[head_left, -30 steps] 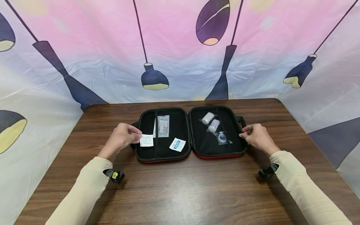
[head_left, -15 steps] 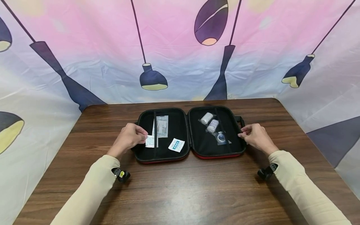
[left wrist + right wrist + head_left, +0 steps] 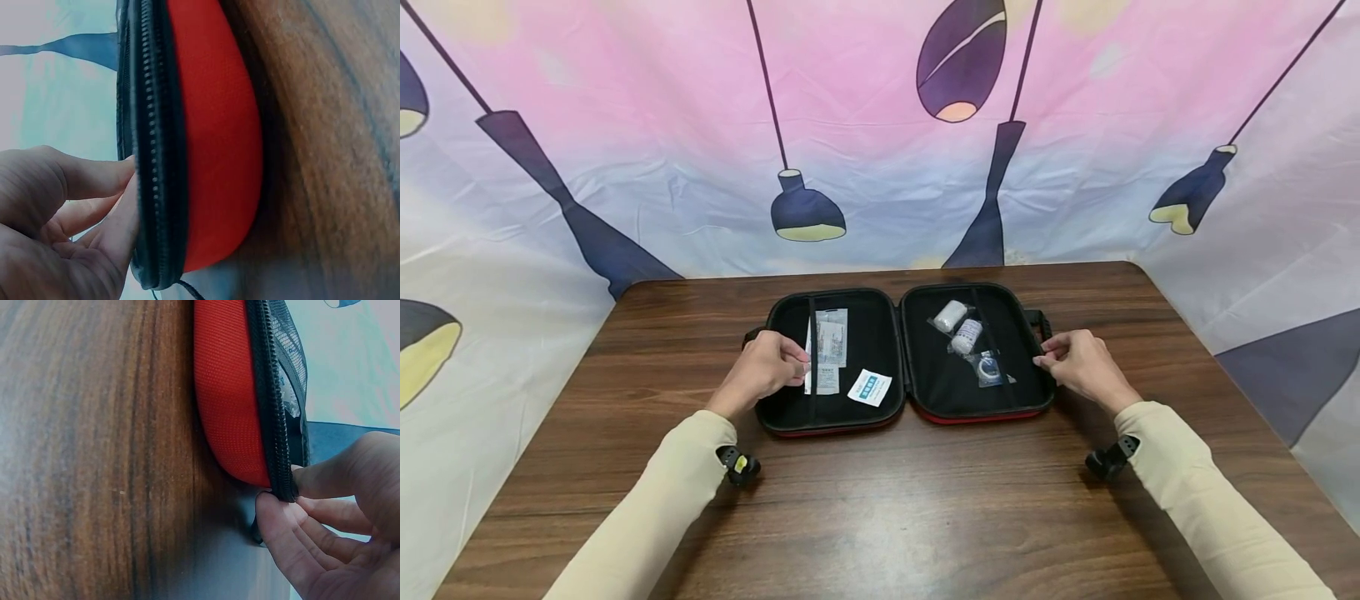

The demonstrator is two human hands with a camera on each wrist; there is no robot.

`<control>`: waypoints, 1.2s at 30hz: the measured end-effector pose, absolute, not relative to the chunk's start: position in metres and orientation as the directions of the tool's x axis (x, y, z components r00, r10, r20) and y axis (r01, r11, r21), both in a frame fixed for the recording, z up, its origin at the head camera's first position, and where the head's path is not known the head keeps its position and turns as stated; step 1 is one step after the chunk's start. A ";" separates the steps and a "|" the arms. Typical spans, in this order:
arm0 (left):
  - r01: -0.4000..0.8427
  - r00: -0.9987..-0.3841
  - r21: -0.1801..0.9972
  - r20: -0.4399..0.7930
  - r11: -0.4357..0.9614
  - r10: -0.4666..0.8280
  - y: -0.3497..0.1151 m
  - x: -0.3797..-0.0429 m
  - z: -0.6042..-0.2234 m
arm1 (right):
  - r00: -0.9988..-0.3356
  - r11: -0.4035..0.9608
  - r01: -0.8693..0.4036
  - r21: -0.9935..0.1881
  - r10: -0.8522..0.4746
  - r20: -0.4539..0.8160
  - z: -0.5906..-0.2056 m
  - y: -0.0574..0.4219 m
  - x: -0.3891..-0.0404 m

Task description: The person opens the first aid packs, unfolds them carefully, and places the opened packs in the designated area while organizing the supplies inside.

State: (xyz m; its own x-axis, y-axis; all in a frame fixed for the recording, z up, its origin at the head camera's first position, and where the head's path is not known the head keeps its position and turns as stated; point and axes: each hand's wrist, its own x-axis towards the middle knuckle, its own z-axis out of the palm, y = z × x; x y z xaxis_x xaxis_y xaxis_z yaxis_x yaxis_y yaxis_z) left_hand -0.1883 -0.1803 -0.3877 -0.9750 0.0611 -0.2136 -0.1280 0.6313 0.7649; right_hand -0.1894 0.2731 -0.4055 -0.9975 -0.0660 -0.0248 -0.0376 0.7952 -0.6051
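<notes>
An open red-and-black zip case point(image 3: 871, 329) lies spread flat on the table. My left hand point(image 3: 766, 368) reaches over the left half, finger and thumb pinching the edge of a small white packet point(image 3: 827, 381). A black elastic strap point(image 3: 812, 333) crosses over that packet and over a clear printed sachet point(image 3: 832, 337) above it. In the left wrist view the fingertips disappear behind the zipped rim point(image 3: 153, 125). My right hand point(image 3: 1086, 367) pinches the case's outer right edge, thumb inside and fingers outside by the zipper point(image 3: 278, 419).
A white-and-blue packet point(image 3: 870, 387) lies loose in the left half. In the right half are two wrapped white rolls, one the upper roll point(image 3: 951, 314), and a small clear bag point(image 3: 988, 368). A black handle point(image 3: 1039, 321) sticks out right. A printed cloth point(image 3: 880, 125) hangs behind the table point(image 3: 880, 517).
My left hand has moved right, sliding the white packet from the left rim to under the elastic strap. My right hand has stayed at the case's edge.
</notes>
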 end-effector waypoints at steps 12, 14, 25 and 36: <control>-0.089 -0.974 0.762 -0.202 0.642 0.104 -0.189 -0.187 -0.384 | -0.997 0.795 -0.031 -0.606 -0.065 -0.034 -0.404 0.274 -0.189; -0.083 -0.973 0.771 -0.200 0.632 0.115 -0.189 -0.186 -0.382 | -0.997 0.794 -0.033 -0.607 -0.067 -0.033 -0.404 0.274 -0.189; -0.017 -0.956 0.766 -0.201 0.643 0.214 -0.168 -0.190 -0.380 | -0.997 0.792 -0.041 -0.609 -0.074 -0.029 -0.405 0.273 -0.189; -0.004 -0.932 0.708 -0.259 0.706 0.254 -0.141 -0.198 -0.382 | -0.997 0.792 -0.038 -0.609 -0.070 -0.029 -0.406 0.273 -0.190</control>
State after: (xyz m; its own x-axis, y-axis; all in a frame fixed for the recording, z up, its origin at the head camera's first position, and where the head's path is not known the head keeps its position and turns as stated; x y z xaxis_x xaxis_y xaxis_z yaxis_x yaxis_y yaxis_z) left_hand -0.1976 -0.1409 -0.3821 -0.9319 0.2540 -0.2588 -0.0043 0.7058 0.7084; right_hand -0.1897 0.2734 -0.4056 -0.9971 -0.0697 -0.0293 -0.0375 0.7922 -0.6090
